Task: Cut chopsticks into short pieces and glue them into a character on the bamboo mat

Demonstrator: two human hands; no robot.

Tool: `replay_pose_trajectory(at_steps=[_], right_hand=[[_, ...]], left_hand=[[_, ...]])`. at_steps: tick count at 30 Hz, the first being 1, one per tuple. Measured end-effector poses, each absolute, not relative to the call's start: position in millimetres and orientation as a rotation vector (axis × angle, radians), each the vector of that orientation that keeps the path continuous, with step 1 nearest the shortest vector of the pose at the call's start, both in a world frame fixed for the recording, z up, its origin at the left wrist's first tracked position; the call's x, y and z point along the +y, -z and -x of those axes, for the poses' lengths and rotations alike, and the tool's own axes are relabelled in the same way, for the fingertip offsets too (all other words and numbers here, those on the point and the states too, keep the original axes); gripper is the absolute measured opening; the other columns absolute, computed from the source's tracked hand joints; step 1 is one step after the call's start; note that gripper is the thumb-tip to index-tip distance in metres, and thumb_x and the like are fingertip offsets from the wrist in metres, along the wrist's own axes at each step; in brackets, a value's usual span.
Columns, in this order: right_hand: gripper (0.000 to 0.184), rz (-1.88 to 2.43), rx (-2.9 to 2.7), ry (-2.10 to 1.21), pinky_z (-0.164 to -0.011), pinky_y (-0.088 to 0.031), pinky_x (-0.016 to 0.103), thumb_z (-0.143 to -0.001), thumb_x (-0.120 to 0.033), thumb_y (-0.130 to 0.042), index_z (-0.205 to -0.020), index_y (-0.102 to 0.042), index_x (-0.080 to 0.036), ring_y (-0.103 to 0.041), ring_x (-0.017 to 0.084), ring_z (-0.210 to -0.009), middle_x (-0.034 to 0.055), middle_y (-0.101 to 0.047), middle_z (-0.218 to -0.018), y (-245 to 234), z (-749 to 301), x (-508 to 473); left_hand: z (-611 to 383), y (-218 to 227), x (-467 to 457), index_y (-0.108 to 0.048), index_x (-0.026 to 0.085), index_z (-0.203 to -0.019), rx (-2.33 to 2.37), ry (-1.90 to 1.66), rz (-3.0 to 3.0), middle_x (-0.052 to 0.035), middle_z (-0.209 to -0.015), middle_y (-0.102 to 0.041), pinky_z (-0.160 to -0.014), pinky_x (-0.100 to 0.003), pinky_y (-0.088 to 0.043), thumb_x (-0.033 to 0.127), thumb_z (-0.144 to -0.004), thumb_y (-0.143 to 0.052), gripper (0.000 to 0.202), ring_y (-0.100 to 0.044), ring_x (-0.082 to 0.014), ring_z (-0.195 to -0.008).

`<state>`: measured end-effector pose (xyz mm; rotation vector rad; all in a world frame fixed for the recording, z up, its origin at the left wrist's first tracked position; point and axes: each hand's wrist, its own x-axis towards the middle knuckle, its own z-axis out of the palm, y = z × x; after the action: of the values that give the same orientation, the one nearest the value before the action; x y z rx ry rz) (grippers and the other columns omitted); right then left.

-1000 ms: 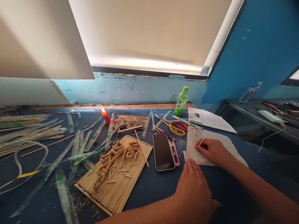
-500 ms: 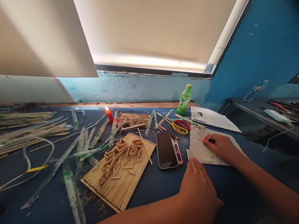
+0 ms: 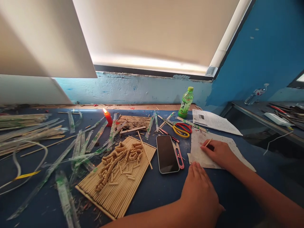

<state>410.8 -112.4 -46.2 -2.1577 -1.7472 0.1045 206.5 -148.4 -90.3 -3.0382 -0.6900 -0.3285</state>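
Note:
My right hand (image 3: 218, 153) rests on a crumpled sheet of white paper (image 3: 199, 148) and pinches a short wooden stick (image 3: 208, 142) between its fingers. My left hand (image 3: 200, 191) lies flat on the blue tabletop (image 3: 154, 190) just below the paper's near corner, fingers together and stretched out, holding nothing. A black phone (image 3: 167, 154) lies face up to the left of the paper, with pink nail clippers (image 3: 178, 155) beside it. Further left is a mat of bamboo sticks (image 3: 118, 177) carrying several small glued stick pieces.
A lit red candle (image 3: 108, 117) burns at the back. Yellow and red scissors (image 3: 181, 129), a green bottle (image 3: 186, 103) and a printed booklet (image 3: 213, 121) lie behind the paper. Chopstick wrappers (image 3: 78, 152) and bundles of sticks (image 3: 23, 126) cover the left side. A side shelf (image 3: 273, 120) holds tools.
The view shifted slightly right and back. My right hand with the stick moved a little over the paper; my left hand stayed flat on the table.

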Motion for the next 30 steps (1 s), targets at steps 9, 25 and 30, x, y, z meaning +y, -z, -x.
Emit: replay_pose_trajectory(at_steps=[9, 25, 30], right_hand=[[0.043, 1.999, -1.471, -0.451, -0.058, -0.045, 0.032, -0.086, -0.057, -0.062, -0.091, -0.078, -0.018, -0.063, 0.022, -0.066, 0.0102, -0.073, -0.082, 16, -403, -113], [0.024, 1.198, -1.432, -1.289, -0.058, -0.039, 0.025, -0.080, -0.040, -0.080, -0.090, -0.075, -0.019, -0.050, 0.011, -0.063, -0.0009, -0.060, -0.071, -25, -270, -44], [0.021, 1.206, -1.566, -1.302, -0.056, -0.039, 0.024, -0.080, -0.039, -0.080, -0.085, -0.077, -0.018, -0.052, 0.010, -0.061, -0.0009, -0.062, -0.066, -23, -237, -20]], left_hand=[[-201, 82, -149, -0.047, -0.014, -0.139, -0.712, 0.386, 3.091, -0.0377, -0.144, -0.046, -0.110, -0.050, -0.041, 0.062, -0.092, -0.051, 0.089, -0.044, -0.0447, -0.137], [-42, -36, -28, -0.072, 0.017, -0.111, -1.726, 1.818, 3.436, -0.0082, -0.100, -0.077, -0.083, -0.036, -0.060, 0.033, -0.090, -0.069, 0.027, -0.073, -0.0228, -0.092], [-28, -19, -10, -0.076, 0.016, -0.105, -1.876, 1.985, 3.551, -0.0077, -0.097, -0.079, -0.086, -0.033, -0.059, 0.031, -0.081, -0.080, 0.028, -0.073, -0.0209, -0.092]])
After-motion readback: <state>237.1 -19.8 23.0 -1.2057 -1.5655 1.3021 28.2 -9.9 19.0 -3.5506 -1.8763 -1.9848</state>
